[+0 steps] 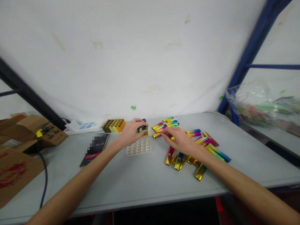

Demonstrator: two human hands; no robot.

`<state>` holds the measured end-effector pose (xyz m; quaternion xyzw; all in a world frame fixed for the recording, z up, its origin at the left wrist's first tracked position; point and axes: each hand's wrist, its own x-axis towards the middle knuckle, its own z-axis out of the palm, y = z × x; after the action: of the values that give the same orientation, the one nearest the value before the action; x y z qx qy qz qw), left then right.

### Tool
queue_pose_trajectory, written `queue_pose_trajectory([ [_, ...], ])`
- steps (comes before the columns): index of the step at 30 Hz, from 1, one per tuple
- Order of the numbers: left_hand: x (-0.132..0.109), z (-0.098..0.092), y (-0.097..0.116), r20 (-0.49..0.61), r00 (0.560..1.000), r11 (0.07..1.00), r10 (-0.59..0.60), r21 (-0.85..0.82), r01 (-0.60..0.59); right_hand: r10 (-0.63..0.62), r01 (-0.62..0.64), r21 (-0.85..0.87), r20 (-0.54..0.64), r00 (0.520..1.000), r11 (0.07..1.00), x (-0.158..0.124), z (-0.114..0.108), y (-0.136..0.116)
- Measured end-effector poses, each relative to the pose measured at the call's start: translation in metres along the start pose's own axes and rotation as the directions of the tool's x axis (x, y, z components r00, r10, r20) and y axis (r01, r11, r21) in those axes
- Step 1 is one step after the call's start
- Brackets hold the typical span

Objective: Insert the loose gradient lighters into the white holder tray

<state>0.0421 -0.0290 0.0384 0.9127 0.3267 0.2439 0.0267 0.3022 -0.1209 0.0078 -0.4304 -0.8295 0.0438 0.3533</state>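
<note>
My left hand [134, 130] is curled around dark-green and yellow lighter-like pieces [142, 128] at a small white holed tray [150, 131]. The fingers hide part of them. In front lies another white tray [139, 146] with rows of round-ended slots. My right hand [179, 139] is closed, thumb and fingertips together at a flat gold lighter-like case [157, 135]; its grip is partly hidden. Around that hand lie several shiny cases, among them a red-and-gold one [169, 156], a dark-and-gold one [180, 161] and a rainbow group [217, 152].
A block of upright yellow and dark pieces [114, 125] stands near the wall. Left of it are a white power strip [84, 126], a phone [95, 150], cardboard boxes [47, 131] and a black cable [45, 175]. A clear plastic bag [257, 103] sits at right, beyond a blue post [243, 65].
</note>
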Motion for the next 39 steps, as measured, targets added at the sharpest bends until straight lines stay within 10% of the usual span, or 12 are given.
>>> queue_pose_trajectory([
  [5, 0.002, -0.005, -0.001, 0.040, 0.999, 0.999, 0.035, 0.010, -0.036, 0.013, -0.013, -0.016, -0.009, 1.000, 1.000, 0.001, -0.007, -0.001],
  [13, -0.011, 0.021, -0.024, -0.243, 0.952, 0.971, 0.189, 0.189, -0.144, 0.109, -0.112, -0.040, -0.063, 0.992, 0.993, 0.004, -0.019, 0.016],
  [39, -0.006, 0.009, -0.014, -0.173, 0.981, 0.990, 0.091, -0.087, -0.107, 0.139, -0.146, -0.116, -0.063, 0.988, 0.983, 0.004, -0.019, 0.034],
])
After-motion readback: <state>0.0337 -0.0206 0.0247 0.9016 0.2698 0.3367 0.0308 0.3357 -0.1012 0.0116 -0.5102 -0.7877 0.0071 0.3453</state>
